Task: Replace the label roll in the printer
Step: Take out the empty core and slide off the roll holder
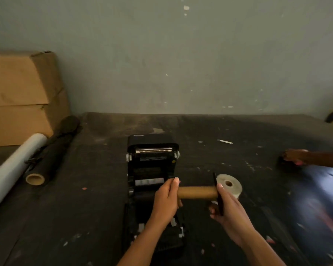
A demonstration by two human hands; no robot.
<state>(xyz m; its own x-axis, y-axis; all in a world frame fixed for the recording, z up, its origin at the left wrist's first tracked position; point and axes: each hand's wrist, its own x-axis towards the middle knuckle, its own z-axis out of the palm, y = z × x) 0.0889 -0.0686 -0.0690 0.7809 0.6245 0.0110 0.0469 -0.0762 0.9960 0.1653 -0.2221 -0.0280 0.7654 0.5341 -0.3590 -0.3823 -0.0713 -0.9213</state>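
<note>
Head view: one printer (152,169), lid open, on the dark surface (238,131); one white label roll (231,184) lying just right of it. I see my left hand (166,198) wrapped around one bare cardboard core (197,192); right hand (228,214) fingers (212,208) clamped on its black end flange (218,194).

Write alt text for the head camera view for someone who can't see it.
Two bare hands hold an empty brown cardboard core above an open black label printer: the left hand grips one end, the right hand grips a black end guide. A full white label roll lies on the dark table just right of the printer.
</note>
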